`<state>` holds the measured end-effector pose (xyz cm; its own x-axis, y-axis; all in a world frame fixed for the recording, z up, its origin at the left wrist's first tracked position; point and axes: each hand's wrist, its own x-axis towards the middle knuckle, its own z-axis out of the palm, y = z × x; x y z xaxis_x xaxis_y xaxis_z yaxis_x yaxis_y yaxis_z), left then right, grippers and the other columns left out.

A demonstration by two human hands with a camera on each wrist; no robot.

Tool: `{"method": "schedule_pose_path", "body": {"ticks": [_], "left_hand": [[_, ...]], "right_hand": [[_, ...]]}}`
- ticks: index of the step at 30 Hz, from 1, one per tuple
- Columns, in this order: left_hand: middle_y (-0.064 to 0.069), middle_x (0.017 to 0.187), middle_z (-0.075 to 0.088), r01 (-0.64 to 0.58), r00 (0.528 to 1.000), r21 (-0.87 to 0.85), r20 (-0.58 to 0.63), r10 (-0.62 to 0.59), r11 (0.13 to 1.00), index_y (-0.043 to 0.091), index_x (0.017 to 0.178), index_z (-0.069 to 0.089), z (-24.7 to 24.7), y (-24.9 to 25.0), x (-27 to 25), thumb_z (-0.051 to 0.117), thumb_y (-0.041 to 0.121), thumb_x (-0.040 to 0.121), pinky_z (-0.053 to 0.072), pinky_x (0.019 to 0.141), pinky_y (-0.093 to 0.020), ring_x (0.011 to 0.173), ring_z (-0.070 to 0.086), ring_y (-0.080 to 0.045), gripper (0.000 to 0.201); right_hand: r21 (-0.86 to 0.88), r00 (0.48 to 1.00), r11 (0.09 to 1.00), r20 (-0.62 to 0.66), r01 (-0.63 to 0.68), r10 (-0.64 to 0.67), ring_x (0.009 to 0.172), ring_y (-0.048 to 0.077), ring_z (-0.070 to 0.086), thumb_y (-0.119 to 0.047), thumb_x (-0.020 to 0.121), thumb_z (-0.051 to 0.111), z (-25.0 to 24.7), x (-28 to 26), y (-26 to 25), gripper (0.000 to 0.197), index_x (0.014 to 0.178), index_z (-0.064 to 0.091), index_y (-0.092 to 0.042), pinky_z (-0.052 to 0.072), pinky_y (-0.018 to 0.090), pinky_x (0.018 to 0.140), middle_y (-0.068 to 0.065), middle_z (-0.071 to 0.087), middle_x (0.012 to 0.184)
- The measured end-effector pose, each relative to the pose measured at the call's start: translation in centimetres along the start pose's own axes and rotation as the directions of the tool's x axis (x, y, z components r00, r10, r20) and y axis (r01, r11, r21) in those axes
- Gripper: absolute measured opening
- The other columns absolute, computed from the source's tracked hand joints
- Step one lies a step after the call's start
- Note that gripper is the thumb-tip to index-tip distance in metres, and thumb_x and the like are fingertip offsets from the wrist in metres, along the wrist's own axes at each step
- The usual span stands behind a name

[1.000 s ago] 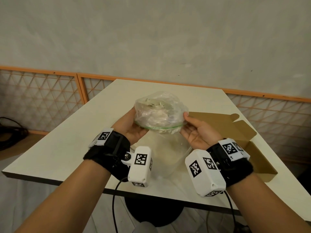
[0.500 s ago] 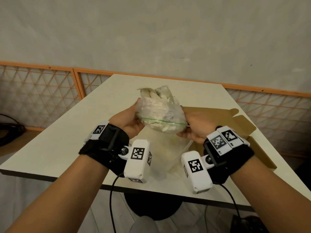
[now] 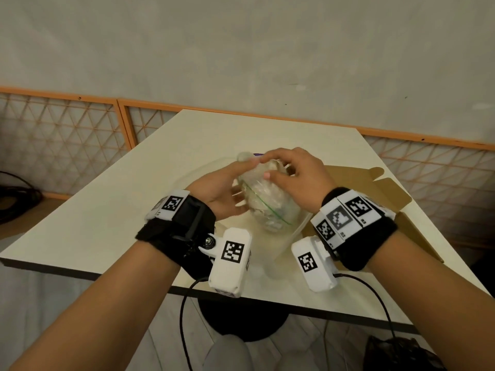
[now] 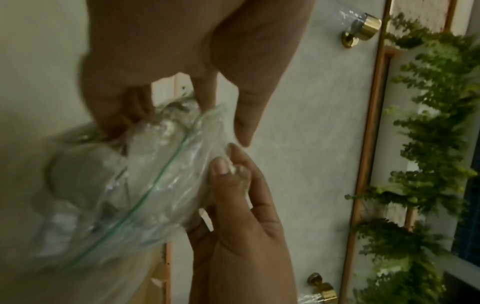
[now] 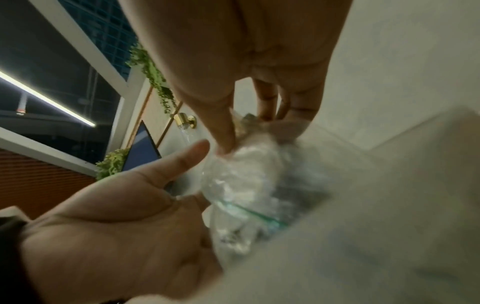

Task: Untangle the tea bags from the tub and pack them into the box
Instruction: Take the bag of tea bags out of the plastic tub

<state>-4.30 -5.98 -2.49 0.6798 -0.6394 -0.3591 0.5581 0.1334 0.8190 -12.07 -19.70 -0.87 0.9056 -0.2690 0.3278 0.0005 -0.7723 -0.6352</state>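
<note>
A clear zip bag (image 3: 263,207) with a green seal line, stuffed with pale tea bags, hangs tilted just above the clear plastic tub (image 3: 290,245) on the white table (image 3: 112,215). My left hand (image 3: 233,183) cradles the bag's left side, fingers curled against it. My right hand (image 3: 270,167) reaches over the top and pinches the plastic between thumb and fingers. In the left wrist view the bag (image 4: 145,185) sits between the left hand (image 4: 179,131) and the right hand (image 4: 233,205). The right wrist view shows the right hand (image 5: 246,131) pinching the bag (image 5: 246,185) over the left palm (image 5: 116,226).
An open brown cardboard box (image 3: 375,199) lies on the table to the right of the tub, flaps spread. The table's near edge (image 3: 267,295) is close below my wrists. An orange-framed lattice rail (image 3: 67,135) runs behind. Cables (image 3: 187,330) hang below.
The bag has tipped over and come down closer to the tub. My right hand moved from the bag's right side to over its top. The left hand stays on the left side.
</note>
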Motion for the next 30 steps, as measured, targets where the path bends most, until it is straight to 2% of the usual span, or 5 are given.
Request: {"method": "schedule_pose_path", "body": {"ticks": [4,15,21,26,30], "left_hand": [[0.001,0.122,0.057,0.039,0.999,0.273,-0.024,-0.034,0.961,0.033,0.122,0.059,0.3,-0.5,-0.2,0.066,0.019,0.086,0.051,0.085,-0.034,0.115,0.051,-0.022,0.039],[-0.016,0.101,0.055,-0.135,0.979,0.067,-0.147,0.144,0.989,0.021,0.138,0.04,-0.5,-1.0,1.6,0.03,-0.027,0.077,0.053,0.057,-0.035,0.069,0.051,-0.022,0.078],[-0.016,0.116,0.063,-0.01,0.987,-0.017,-0.159,0.007,1.0,-0.002,0.119,0.057,-1.1,-0.2,1.6,0.03,-0.014,0.073,0.057,0.054,-0.032,0.088,0.063,-0.03,0.054],[-0.007,0.103,0.072,0.116,0.993,0.209,-0.055,-0.107,0.971,0.011,0.111,0.067,-0.7,0.5,1.7,0.055,0.045,0.089,0.053,0.072,-0.032,0.092,0.067,-0.025,0.043],[-0.003,0.123,0.063,0.112,0.976,0.248,-0.209,-0.06,0.962,0.008,0.126,0.056,-1.2,-0.2,3.3,0.048,0.035,0.097,0.05,0.089,-0.04,0.105,0.062,-0.025,0.04]], "right_hand": [[0.13,0.995,0.988,0.069,-0.085,0.076,0.068,0.009,0.049,-0.021,0.083,0.067,0.8,0.5,1.5,0.011,0.087,0.067,-0.031,0.043,0.029,0.072,0.004,0.062,0.095],[0.23,0.932,0.926,0.28,-0.298,0.23,0.075,0.012,0.058,-0.014,0.085,0.065,-0.6,1.9,2.2,0.017,0.101,0.068,-0.017,0.055,0.026,0.071,0.001,0.061,0.086],[0.201,0.949,0.953,0.264,-0.227,0.171,0.086,0.023,0.067,-0.018,0.07,0.079,-0.5,1.3,2.3,0.049,0.115,0.063,-0.025,0.056,0.038,0.085,0.003,0.06,0.114],[0.159,0.953,0.975,0.283,-0.159,0.109,0.079,0.024,0.068,-0.017,0.07,0.079,-0.5,0.9,1.7,0.048,0.114,0.062,-0.025,0.054,0.036,0.087,0.002,0.06,0.114],[0.097,0.961,0.989,0.266,-0.109,0.079,0.083,0.023,0.066,-0.023,0.066,0.082,-0.6,0.9,1.2,0.05,0.11,0.058,-0.031,0.055,0.039,0.082,-0.011,0.056,0.111]]}}
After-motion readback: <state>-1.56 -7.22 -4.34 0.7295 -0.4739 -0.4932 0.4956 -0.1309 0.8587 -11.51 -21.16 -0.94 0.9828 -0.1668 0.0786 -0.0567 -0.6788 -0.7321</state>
